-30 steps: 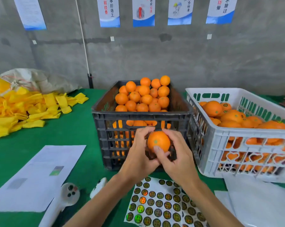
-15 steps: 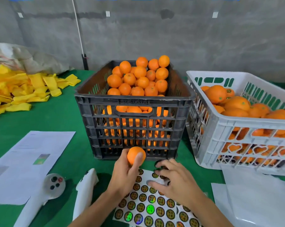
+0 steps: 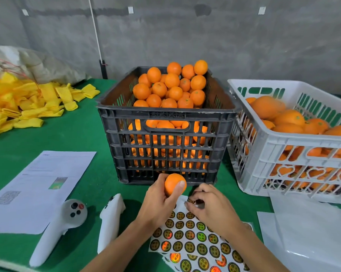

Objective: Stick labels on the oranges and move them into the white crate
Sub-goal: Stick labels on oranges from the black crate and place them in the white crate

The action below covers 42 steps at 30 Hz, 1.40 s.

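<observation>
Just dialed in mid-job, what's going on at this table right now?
A person is labelling oranges. The left hand holds one orange in front of the black crate, which is piled with more fruit. The right hand has its fingertips curled on the top edge of the sticker sheet, apparently picking a label. The white crate on the right already holds oranges.

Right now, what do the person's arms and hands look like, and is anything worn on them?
Both the left hand and the right hand are bare: no gloves, rings, watch or bracelet can be seen. Both forearms are uncovered as far as the bottom edge of the picture, so no sleeve shows. The fingernails are short and plain.
</observation>
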{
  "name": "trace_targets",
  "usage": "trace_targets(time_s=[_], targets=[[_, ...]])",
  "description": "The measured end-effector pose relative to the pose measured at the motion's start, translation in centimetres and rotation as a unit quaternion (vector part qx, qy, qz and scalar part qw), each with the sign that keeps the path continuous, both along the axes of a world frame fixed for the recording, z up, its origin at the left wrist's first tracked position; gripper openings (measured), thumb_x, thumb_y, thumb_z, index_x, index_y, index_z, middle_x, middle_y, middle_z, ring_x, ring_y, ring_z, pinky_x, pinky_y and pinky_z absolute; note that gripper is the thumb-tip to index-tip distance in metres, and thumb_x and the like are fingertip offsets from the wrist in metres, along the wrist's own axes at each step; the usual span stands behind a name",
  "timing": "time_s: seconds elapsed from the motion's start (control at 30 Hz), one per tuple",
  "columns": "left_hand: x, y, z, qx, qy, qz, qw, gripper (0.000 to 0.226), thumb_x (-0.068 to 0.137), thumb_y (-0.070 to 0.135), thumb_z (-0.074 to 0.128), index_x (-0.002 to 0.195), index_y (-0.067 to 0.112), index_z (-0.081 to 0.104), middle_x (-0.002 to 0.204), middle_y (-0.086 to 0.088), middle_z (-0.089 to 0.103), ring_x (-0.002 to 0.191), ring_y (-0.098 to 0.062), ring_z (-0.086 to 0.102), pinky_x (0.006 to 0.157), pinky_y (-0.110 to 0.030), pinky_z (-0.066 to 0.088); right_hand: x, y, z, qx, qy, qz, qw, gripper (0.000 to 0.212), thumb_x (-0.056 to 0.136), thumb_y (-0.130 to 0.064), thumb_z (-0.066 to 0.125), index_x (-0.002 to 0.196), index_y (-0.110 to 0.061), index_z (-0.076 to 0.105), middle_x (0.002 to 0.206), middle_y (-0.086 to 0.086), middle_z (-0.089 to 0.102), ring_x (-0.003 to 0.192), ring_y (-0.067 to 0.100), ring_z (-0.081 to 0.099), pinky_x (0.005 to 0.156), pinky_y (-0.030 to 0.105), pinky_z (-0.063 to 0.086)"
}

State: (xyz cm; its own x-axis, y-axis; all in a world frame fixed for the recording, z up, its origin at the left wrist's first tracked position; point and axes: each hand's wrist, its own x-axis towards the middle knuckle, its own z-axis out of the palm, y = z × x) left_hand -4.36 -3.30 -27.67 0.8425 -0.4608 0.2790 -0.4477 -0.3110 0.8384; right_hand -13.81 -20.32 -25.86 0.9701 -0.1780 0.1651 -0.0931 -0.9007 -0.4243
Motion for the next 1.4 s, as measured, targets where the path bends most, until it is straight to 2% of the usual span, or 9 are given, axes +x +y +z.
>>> trace_targets(time_s=[0.1,0.27,0.4,0.53,0.77,1.0,1.13,1.27,1.4], targets=[[-0.13,0.00,0.10,0.026,-0.005,0.004,1.000,0.049,0.089,0.087,0.043,0.101,0.039,0.052,0.075,0.008,0.063,0.065,-0.006,0.063,0.055,-0.017,0.044,-0.05,0.28,-0.08,-0.014,0.000,-0.012,1.000,0.047,0.096,-0.059,0.059,0.124,-0.025,0.072,0.112,-0.017,0.052,0.108,0.005,0.049,0.091,0.024,0.045],[-0.50,0.02,0.17,0.073,-0.029,0.002,0.997,0.057,0.087,0.088,0.039,0.099,0.033,0.049,0.072,0.006,0.059,0.062,-0.007,0.059,0.057,-0.020,0.041,-0.60,-0.26,-0.21,-0.079,0.022,-0.014,0.997,0.078,0.084,-0.088,0.042,0.136,-0.034,0.065,0.125,-0.020,0.047,0.117,0.005,0.041,0.097,0.026,0.036],[-0.53,-0.10,0.24,0.101,-0.054,-0.005,0.993,0.060,0.087,0.087,0.037,0.106,0.031,0.048,0.085,0.009,0.061,0.072,-0.004,0.061,0.066,-0.027,0.049,-0.35,-0.01,-0.11,-0.082,0.015,-0.010,0.996,0.070,0.086,-0.083,0.048,0.126,-0.031,0.073,0.104,-0.018,0.045,0.102,0.006,0.039,0.085,0.025,0.031],[-0.60,-0.03,0.17,0.097,-0.062,-0.017,0.993,0.059,0.087,0.087,0.036,0.108,0.033,0.046,0.091,0.011,0.062,0.077,-0.003,0.062,0.072,-0.030,0.053,0.01,0.13,0.13,-0.076,0.007,-0.014,0.997,0.056,0.091,-0.071,0.055,0.122,-0.029,0.075,0.101,-0.016,0.047,0.100,0.009,0.043,0.083,0.027,0.031],[-0.68,0.12,0.19,0.085,-0.066,-0.015,0.994,0.058,0.087,0.090,0.035,0.107,0.036,0.046,0.087,0.011,0.062,0.074,-0.002,0.062,0.065,-0.021,0.045,0.00,0.08,0.42,-0.116,0.014,0.013,0.993,0.042,0.103,-0.056,0.048,0.118,-0.029,0.077,0.109,-0.012,0.055,0.102,0.012,0.046,0.085,0.026,0.034],[-0.68,0.15,0.16,0.067,-0.052,-0.019,0.996,0.054,0.090,0.086,0.039,0.111,0.036,0.043,0.068,0.004,0.060,0.060,-0.006,0.062,0.054,-0.020,0.041,-0.66,-0.35,0.19,-0.046,0.018,0.009,0.999,0.069,0.092,-0.073,0.054,0.136,-0.022,0.067,0.115,-0.012,0.049,0.109,0.010,0.046,0.093,0.027,0.042],[-0.62,0.17,0.05,0.045,-0.035,-0.035,0.998,0.051,0.092,0.082,0.044,0.112,0.035,0.043,0.072,0.002,0.062,0.062,-0.010,0.065,0.056,-0.026,0.050,-0.56,-0.27,0.38,-0.070,0.018,0.023,0.997,0.057,0.094,-0.066,0.056,0.127,-0.024,0.073,0.112,-0.010,0.051,0.106,0.013,0.045,0.092,0.031,0.041],[-0.65,0.26,0.02,0.033,-0.038,-0.038,0.998,0.050,0.092,0.082,0.044,0.112,0.036,0.042,0.070,0.004,0.058,0.060,-0.008,0.063,0.054,-0.018,0.043,-0.43,-0.37,0.22,-0.052,0.007,0.025,0.998,0.045,0.097,-0.055,0.061,0.124,-0.022,0.075,0.110,-0.007,0.055,0.105,0.017,0.048,0.092,0.034,0.042],[-0.62,0.25,-0.09,0.040,-0.043,-0.037,0.998,0.051,0.092,0.083,0.043,0.112,0.035,0.043,0.068,0.005,0.056,0.058,-0.005,0.059,0.053,-0.014,0.040,-0.65,-0.22,-0.48,0.024,-0.034,0.002,0.999,0.031,0.097,-0.042,0.068,0.114,-0.019,0.080,0.102,-0.007,0.059,0.102,0.016,0.051,0.089,0.035,0.045]])
